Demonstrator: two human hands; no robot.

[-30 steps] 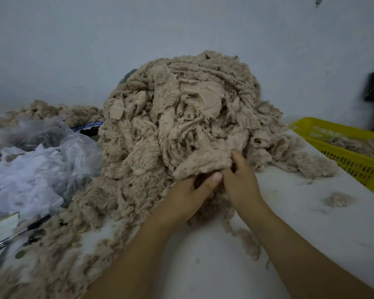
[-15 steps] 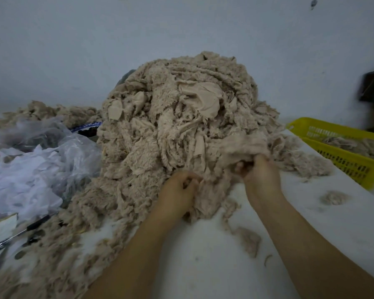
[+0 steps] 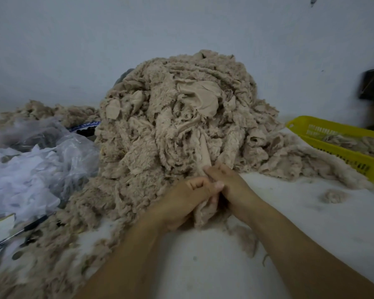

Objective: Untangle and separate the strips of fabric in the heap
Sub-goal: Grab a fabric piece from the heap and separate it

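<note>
A tall heap of tangled beige fabric strips (image 3: 181, 117) stands on the white table (image 3: 289, 223) against the wall. At its front foot, my left hand (image 3: 181, 201) and my right hand (image 3: 233, 186) are pressed side by side, both with fingers curled around one beige strip (image 3: 204, 152). The strip runs from the heap down between my hands, and its bunched end (image 3: 205, 214) hangs below my left thumb. Part of the strip is hidden inside my fingers.
A yellow plastic basket (image 3: 341, 156) holding some beige strips sits at the right edge. Clear plastic bags with white fabric (image 3: 26, 178) lie at the left, with a dark pen (image 3: 24, 231) near them. A small beige tuft (image 3: 333, 195) lies on the table.
My hands were apart, each tugging fabric at the heap's foot. They have come together at the centre and pulled one strip down out of the heap.
</note>
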